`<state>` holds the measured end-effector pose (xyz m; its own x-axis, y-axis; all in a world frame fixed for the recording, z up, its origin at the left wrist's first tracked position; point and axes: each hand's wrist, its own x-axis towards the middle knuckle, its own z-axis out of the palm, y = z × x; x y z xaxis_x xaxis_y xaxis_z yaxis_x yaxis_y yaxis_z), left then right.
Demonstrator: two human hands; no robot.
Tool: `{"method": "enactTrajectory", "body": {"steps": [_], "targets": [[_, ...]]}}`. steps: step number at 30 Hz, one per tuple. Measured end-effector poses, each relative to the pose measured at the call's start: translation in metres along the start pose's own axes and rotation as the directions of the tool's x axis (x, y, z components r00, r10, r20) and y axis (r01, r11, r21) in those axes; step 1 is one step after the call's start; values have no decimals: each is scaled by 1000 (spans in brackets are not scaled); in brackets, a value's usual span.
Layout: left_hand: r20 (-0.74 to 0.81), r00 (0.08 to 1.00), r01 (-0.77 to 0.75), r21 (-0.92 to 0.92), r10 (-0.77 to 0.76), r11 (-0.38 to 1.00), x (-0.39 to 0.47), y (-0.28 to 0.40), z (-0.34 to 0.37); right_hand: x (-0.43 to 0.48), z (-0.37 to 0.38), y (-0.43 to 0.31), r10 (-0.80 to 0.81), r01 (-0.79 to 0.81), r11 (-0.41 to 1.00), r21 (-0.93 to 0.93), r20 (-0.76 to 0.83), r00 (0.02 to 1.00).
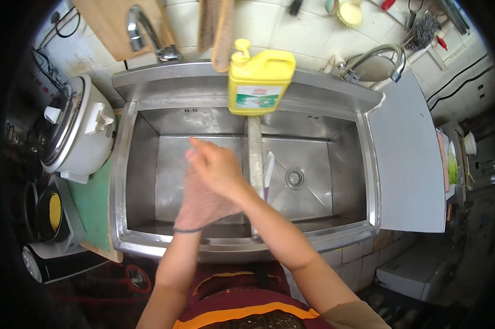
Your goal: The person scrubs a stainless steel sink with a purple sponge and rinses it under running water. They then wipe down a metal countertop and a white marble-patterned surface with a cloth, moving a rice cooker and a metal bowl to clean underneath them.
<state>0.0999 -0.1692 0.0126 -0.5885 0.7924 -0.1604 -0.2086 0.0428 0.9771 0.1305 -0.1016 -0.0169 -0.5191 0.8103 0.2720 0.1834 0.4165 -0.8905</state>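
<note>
A pinkish mesh mitt or cloth (pixel 208 205) with a dark hem covers my left hand (pixel 196 191) down to the wrist. Held over the left sink basin (pixel 165 193), the covered hand has its fingers mostly hidden. My right hand (pixel 216 166) lies across the upper part of the mesh and grips it; both hands' fingertips are blurred by motion. In the right basin (pixel 309 197), a knife with a white blade (pixel 269 164) and purple handle leans along the divider (pixel 255 160), near the drain (pixel 295 178).
A yellow pump jug (pixel 259 82) stands behind the divider. Two faucets (pixel 142 33) (pixel 374 61) rise at the back. To the left are a rice cooker (pixel 83 127) and a pan (pixel 52 214) with yellow content. A grey board (pixel 407 160) adjoins the sink's right side.
</note>
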Motion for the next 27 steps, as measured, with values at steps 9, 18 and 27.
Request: {"method": "enactTrajectory", "body": {"steps": [9, 18, 27], "targets": [[-275, 954, 263, 958, 116, 111, -104, -8, -39, -131, -84, 296, 903, -726, 426, -539, 207, 376], [-681, 711, 610, 722, 177, 326, -237, -26, -91, -149, -60, 282, 949, -836, 218, -504, -90, 302], [-613, 727, 595, 787, 308, 163, -300, 34, -96, -146, -193, 48, 526, -471, 816, 335, -92, 846]]}}
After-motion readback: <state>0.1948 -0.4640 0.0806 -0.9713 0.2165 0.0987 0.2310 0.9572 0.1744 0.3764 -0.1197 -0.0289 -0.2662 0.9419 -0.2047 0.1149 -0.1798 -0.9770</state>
